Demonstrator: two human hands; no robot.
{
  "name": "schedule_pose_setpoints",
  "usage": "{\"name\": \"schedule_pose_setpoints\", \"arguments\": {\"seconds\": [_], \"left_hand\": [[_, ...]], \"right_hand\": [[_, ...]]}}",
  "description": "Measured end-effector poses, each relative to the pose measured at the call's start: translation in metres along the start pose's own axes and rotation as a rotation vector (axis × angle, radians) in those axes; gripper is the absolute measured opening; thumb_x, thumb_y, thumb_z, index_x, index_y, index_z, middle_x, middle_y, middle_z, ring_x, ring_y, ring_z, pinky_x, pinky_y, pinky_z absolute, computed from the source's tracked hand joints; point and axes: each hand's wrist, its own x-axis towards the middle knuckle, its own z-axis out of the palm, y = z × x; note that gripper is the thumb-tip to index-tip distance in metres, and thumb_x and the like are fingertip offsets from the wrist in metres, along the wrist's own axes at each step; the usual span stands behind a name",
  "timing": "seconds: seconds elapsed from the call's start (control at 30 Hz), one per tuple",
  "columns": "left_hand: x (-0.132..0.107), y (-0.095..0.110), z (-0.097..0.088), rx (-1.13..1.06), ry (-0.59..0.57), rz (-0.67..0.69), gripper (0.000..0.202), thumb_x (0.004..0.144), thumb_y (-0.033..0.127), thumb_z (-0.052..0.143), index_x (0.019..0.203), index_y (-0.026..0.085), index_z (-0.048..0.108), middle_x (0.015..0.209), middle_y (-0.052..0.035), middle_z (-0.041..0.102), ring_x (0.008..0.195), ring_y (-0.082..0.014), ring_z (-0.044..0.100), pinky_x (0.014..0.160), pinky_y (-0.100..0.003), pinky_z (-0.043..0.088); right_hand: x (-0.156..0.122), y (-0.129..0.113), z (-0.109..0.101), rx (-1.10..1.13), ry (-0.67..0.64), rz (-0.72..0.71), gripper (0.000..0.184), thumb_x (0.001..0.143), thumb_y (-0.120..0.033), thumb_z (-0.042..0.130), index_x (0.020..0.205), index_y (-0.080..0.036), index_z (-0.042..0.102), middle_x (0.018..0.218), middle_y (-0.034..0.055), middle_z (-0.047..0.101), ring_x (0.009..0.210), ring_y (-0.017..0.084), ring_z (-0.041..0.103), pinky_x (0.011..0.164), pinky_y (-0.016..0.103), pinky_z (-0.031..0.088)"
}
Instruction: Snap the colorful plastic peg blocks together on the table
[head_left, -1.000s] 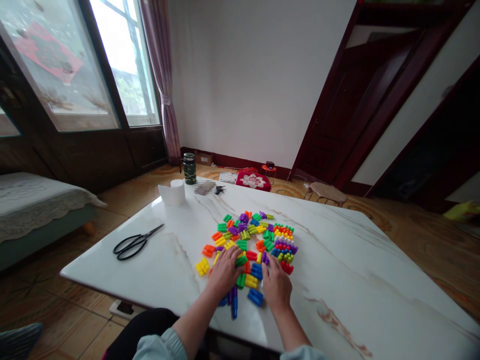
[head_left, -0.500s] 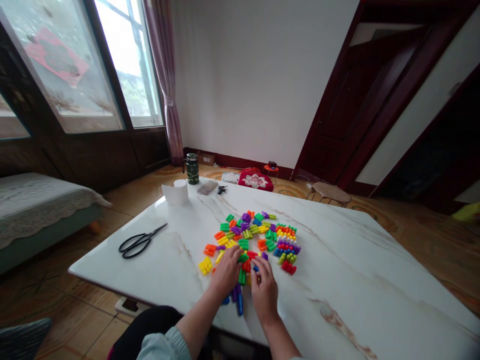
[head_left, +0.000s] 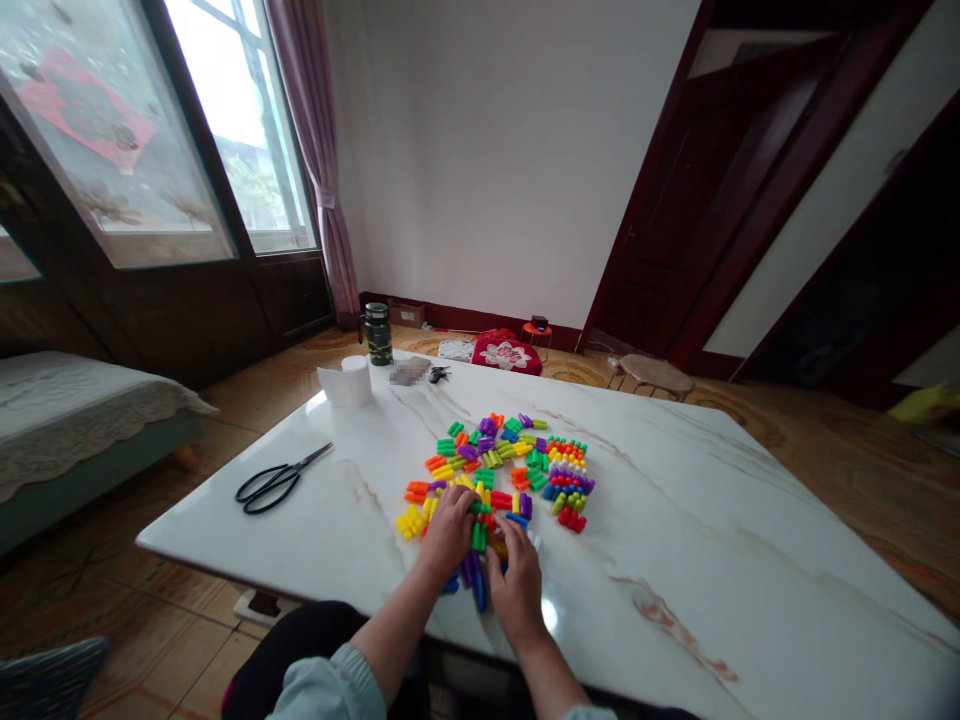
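Small bullet-shaped plastic building blocks (head_left: 499,465) in green, yellow, orange, red, purple and blue lie in a loose, flat heap near the middle of the white marble surface (head_left: 660,540). Neater studded rows form the heap's right side, ending in a red cluster (head_left: 571,519). A joined yellow clump (head_left: 409,521) sits at its left, and a blue-and-purple stack (head_left: 475,585) extends toward the surface's near edge.
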Motion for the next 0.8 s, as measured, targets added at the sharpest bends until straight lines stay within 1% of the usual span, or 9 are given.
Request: {"name": "schedule_pose_setpoints", "arguments": {"seconds": [0.13,0.23,0.37,0.47,0.53,0.6,0.67,0.73,0.8], "left_hand": [[-0.001,0.002,-0.005,-0.053,-0.029,0.051,0.028,0.088,0.013,0.043,0.103,0.024,0.064,0.103,-0.0060,0.064,0.102,-0.0214,0.057,0.094,-0.040,0.048],[-0.001,0.003,-0.007,-0.064,-0.064,0.061,0.027,0.091,0.021,0.046,0.108,0.024,0.067,0.101,-0.0058,0.068,0.101,-0.0224,0.058,0.093,-0.041,0.049],[0.000,0.006,-0.009,-0.058,-0.099,0.084,0.025,0.090,0.023,0.051,0.107,0.026,0.070,0.101,-0.0051,0.071,0.101,-0.0229,0.059,0.092,-0.040,0.050],[-0.001,0.007,-0.009,-0.030,-0.113,0.087,0.031,0.085,0.019,0.054,0.112,0.026,0.068,0.107,-0.0054,0.070,0.104,-0.0238,0.059,0.096,-0.042,0.049],[-0.003,0.006,-0.007,-0.021,-0.079,0.048,0.043,0.081,0.014,0.052,0.121,0.024,0.062,0.116,-0.0066,0.067,0.111,-0.0240,0.058,0.100,-0.044,0.047],[-0.004,0.003,-0.005,-0.026,-0.031,0.000,0.053,0.074,0.007,0.048,0.125,0.021,0.056,0.121,-0.0074,0.064,0.115,-0.0230,0.057,0.102,-0.044,0.046],[-0.003,-0.001,-0.002,-0.026,0.003,-0.029,0.058,0.067,0.000,0.043,0.120,0.021,0.057,0.119,-0.0068,0.064,0.116,-0.0216,0.057,0.103,-0.042,0.046],[-0.002,-0.005,0.001,-0.017,0.023,-0.033,0.059,0.061,-0.004,0.039,0.111,0.021,0.060,0.116,-0.0055,0.064,0.116,-0.0202,0.057,0.103,-0.040,0.047],[0.000,-0.008,0.003,-0.015,0.034,-0.028,0.056,0.061,-0.006,0.037,0.103,0.021,0.062,0.114,-0.0049,0.065,0.115,-0.0194,0.058,0.102,-0.039,0.048]], "right_hand": [[0.000,-0.001,0.000,-0.011,0.010,0.017,0.048,0.091,-0.025,0.050,0.139,-0.022,0.049,0.129,0.0118,0.063,0.117,0.026,0.061,0.094,0.045,0.054],[0.001,-0.003,-0.001,-0.015,-0.023,0.009,0.052,0.092,-0.025,0.049,0.143,-0.025,0.045,0.132,0.0099,0.062,0.119,0.026,0.060,0.096,0.046,0.053],[0.001,0.000,0.000,0.018,-0.026,0.030,0.048,0.091,-0.024,0.050,0.140,-0.025,0.050,0.129,0.0096,0.063,0.118,0.025,0.060,0.096,0.045,0.052],[0.000,0.005,0.003,0.057,0.015,0.083,0.044,0.090,-0.025,0.051,0.134,-0.022,0.055,0.125,0.0112,0.065,0.114,0.025,0.062,0.094,0.044,0.053],[-0.001,0.007,0.005,0.078,0.029,0.105,0.043,0.089,-0.024,0.051,0.132,-0.021,0.055,0.124,0.0118,0.066,0.113,0.025,0.063,0.094,0.043,0.054],[-0.001,0.008,0.007,0.090,0.024,0.120,0.043,0.088,-0.023,0.050,0.131,-0.020,0.056,0.123,0.0119,0.066,0.112,0.025,0.063,0.093,0.043,0.054],[-0.001,0.008,0.007,0.092,0.015,0.131,0.043,0.088,-0.022,0.051,0.130,-0.020,0.056,0.120,0.0119,0.067,0.108,0.025,0.064,0.092,0.043,0.054],[-0.001,0.007,0.007,0.091,0.014,0.137,0.042,0.087,-0.022,0.051,0.128,-0.020,0.057,0.119,0.0118,0.067,0.105,0.024,0.065,0.091,0.043,0.054],[-0.001,0.005,0.006,0.089,0.014,0.141,0.041,0.087,-0.023,0.050,0.127,-0.020,0.057,0.119,0.0116,0.067,0.103,0.024,0.066,0.090,0.043,0.054]]}}
